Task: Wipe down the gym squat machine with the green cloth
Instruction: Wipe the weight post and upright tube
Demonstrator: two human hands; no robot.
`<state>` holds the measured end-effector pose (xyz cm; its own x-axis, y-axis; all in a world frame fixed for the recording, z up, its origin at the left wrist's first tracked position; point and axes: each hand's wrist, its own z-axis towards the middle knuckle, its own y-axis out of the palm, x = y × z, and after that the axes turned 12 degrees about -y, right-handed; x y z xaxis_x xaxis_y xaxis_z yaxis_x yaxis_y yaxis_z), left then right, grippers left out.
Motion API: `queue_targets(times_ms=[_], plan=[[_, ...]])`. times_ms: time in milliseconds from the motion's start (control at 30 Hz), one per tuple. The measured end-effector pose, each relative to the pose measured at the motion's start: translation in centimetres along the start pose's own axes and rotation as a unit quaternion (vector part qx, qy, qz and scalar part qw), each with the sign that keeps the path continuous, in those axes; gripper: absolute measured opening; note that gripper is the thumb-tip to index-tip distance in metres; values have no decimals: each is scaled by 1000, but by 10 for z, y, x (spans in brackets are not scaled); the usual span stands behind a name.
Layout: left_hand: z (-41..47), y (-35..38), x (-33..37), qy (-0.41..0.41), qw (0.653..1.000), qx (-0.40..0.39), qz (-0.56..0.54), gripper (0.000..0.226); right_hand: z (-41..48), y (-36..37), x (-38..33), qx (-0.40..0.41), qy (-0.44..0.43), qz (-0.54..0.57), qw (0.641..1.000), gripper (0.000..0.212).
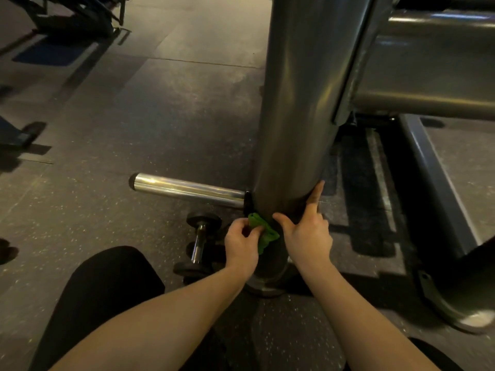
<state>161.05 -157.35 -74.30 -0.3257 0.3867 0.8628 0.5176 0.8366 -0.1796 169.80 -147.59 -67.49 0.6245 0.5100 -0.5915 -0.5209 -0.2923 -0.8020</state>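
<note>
Wiping the lowest stretch of the squat machine's thick upright post point(300, 116) looks to be the step in hand, judging by where the cloth is sitting. The person is crouching on the rubber floor point(134, 116), and the left hand point(241, 245) is pinching the bunched green cloth point(263, 231) between thumb and curled fingers, pressing it against the front of the post just under the bracket where a chrome peg point(184, 190) is jutting out to the left. The right hand point(308, 236) is lying open on the post just beside the cloth, thumb spread toward it and forefinger reaching up the right flank of the tube; it is holding nothing and seems to be bracing. The cloth is touching the post a little above the base flange point(267, 285), which is sitting on the floor close to the person's knee point(107, 290). A small dumbbell point(198, 242) is lying on the floor just left of the flange, near the left wrist. The next move is probably calling for the cloth to be drawn round the curve of the tube and down to the flange, with the right hand shifting clear of its path. The bracket and dumbbell are crowding the left side, so short strokes are likely needed there. Whether the post above is already wiped cannot be told.
</note>
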Motion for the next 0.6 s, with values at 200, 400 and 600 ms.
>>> queue_targets(times_ms=[200, 400, 600], plan=[[13, -2, -29, -2, 999, -14, 38, 21, -9, 22, -3, 23, 35, 114, 993, 129], [26, -8, -52, -30, 993, -44, 106, 23, -8, 30, -4, 31, 51, 117, 991, 131], [49, -12, -96, -72, 983, -85, 146, 24, -6, 34, -1, 28, 54, 105, 993, 133]])
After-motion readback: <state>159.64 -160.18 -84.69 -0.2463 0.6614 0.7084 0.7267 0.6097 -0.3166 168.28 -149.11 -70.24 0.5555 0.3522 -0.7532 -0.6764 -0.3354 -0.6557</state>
